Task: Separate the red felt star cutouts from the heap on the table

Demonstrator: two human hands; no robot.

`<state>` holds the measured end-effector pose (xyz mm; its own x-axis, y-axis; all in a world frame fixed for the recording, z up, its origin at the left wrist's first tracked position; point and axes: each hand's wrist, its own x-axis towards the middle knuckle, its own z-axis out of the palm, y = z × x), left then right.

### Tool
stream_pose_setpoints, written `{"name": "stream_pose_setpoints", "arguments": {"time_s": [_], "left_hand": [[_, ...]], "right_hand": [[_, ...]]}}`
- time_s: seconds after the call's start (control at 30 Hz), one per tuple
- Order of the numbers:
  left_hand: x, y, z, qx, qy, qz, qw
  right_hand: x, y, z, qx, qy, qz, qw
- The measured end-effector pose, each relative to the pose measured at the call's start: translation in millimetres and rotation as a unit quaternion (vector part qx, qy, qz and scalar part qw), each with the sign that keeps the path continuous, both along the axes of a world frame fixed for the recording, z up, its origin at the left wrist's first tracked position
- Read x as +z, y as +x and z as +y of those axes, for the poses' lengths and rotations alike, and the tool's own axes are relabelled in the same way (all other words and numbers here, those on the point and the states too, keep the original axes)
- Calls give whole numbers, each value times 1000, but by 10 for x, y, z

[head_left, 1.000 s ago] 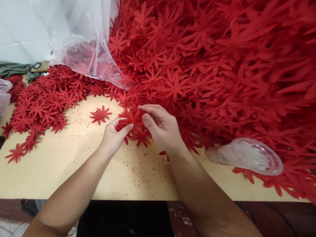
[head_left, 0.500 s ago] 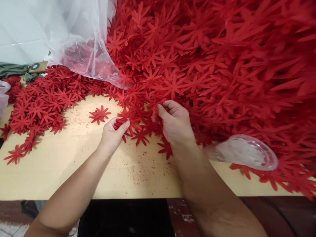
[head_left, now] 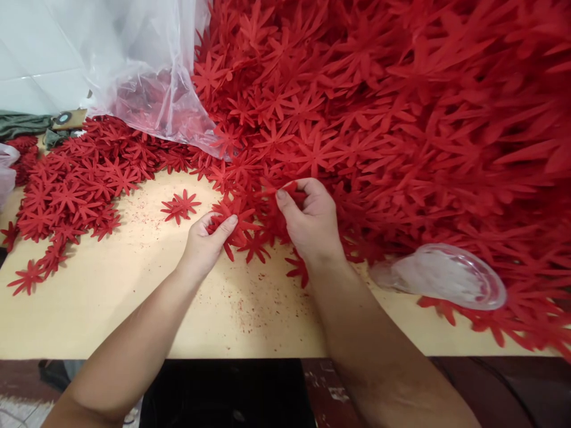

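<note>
Flowers [head_left: 238,223], thin red cut-outs, look light, floppy; best pinched at the centre. Left hand [head_left: 203,244] pinches a stack under its thumb; right hand [head_left: 312,223] nips one petal at the heap [head_left: 401,119].

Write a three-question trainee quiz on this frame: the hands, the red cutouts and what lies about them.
1. True or false: the left hand pinches a small stack of red flower cutouts between thumb and fingers.
2. Where does the right hand take hold of a cutout? A) at the near edge of the big red heap B) inside the plastic bag C) from the clear dish
3. Fill in: a separate little pair of cutouts lies alone on the bare ____ tabletop, left of the hands.

Key: 1 true. 2 A. 3 tan (light wood colour).
</note>
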<state>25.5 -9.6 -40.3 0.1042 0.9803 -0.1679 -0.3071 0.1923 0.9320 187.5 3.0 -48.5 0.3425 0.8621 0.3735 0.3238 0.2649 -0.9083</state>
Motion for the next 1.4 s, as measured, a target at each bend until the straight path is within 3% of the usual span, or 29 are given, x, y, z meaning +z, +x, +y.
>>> {"name": "stream_pose_setpoints", "arguments": {"time_s": [0.1, 0.17, 0.27, 0.33, 0.4, 0.57, 0.8, 1.03, 1.27, 1.4], "left_hand": [[25, 7, -9, -6, 1, 0, 1000], [34, 9, -16, -5, 4, 6, 1000], [30, 4, -20, -4, 5, 11, 1000], [21, -1, -18, -1, 6, 10, 1000], [15, -1, -17, -4, 12, 8, 1000], [-7, 20, -21, -38, 18, -4, 999], [-43, 17, 9, 0, 2, 23, 1000], [-25, 12, -8, -4, -11, 27, 1000], [-53, 2, -5, -15, 5, 10, 1000], [-7, 8, -20, -52, 19, -18, 998]], "right_hand": [[41, -4, -42, -54, 41, -100, 993], [108, -46, -101, -57, 56, -135, 988], [180, -160, -186, 79, 9, -52, 996], [181, -237, -212, 182, -63, 20, 981], [156, -282, -207, 219, -107, 63, 968], [99, -243, -132, 179, -85, 120, 973], [55, -138, -40, 64, -63, 190, 978], [126, -173, -76, 122, -112, 202, 965], [119, -117, -70, 69, -82, 137, 985], [186, -167, -112, 145, -114, 87, 979]]}}
